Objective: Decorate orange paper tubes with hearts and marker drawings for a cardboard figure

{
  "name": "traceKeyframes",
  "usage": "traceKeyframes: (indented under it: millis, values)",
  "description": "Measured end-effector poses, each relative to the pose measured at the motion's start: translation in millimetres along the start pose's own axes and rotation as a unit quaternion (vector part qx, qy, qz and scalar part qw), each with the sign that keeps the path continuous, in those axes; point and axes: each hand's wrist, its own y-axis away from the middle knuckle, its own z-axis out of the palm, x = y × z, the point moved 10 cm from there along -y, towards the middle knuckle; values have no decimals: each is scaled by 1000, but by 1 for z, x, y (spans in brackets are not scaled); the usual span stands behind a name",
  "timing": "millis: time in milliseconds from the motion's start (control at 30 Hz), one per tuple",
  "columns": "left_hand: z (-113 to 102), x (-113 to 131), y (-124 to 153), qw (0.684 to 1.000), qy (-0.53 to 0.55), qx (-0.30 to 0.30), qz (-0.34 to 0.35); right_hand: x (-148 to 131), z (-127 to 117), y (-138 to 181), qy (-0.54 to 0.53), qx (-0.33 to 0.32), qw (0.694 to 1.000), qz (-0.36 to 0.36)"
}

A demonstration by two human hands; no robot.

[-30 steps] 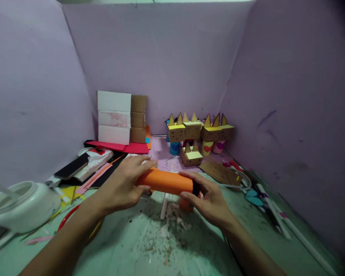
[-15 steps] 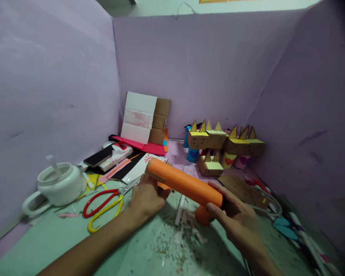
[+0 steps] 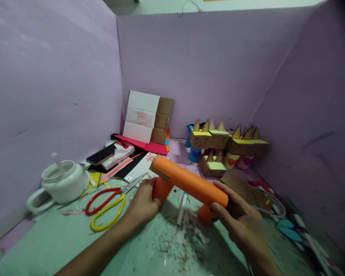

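Note:
A long orange tube (image 3: 189,180), with a brown cardboard strip at its left end, slants across the middle of the view. My right hand (image 3: 241,220) is closed round its right end, thumb in front. Below the left end is a short orange tube (image 3: 161,188), and my left hand (image 3: 145,201) has its fingers wrapped round it. Another short orange piece (image 3: 205,214) shows under the right end, close to my right fingers. Whether the short pieces are joined to the long tube, I cannot tell. A white stick or tube (image 3: 182,209) and crumpled tissue (image 3: 192,226) lie beneath.
Scissors (image 3: 107,209) with red and yellow handles lie left of my left hand. A white mug (image 3: 64,184) stands farther left. Cardboard figures with horns (image 3: 212,140) stand at the back right. Folded cardboard (image 3: 142,117) leans at the back; purple walls (image 3: 204,69) enclose the table.
My left hand has come round the short orange tube, which now shows more fully below the long tube's left end. The whole view has shifted slightly.

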Motion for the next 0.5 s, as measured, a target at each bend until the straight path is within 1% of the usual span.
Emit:
traceKeyframes:
  millis: [67,167,233,300,400,500]
  values:
    - [-5,-9,13,999,38,5,-25,-2,-1,0,-9,9,1000,0]
    - [-1,-13,24,992,121,-6,-26,-3,-2,0,-17,15,1000,4]
    - [5,-10,24,988,152,-23,-16,-4,-2,1,-10,16,1000,0]
    - [11,-8,22,986,162,-35,-20,-6,-2,1,-4,15,1000,-9]
    - [20,-7,18,984,169,-41,-28,-9,1,1,-6,-2,1000,-23]
    - [29,-7,17,974,222,-42,-7,-13,5,2,-5,-21,999,-41]
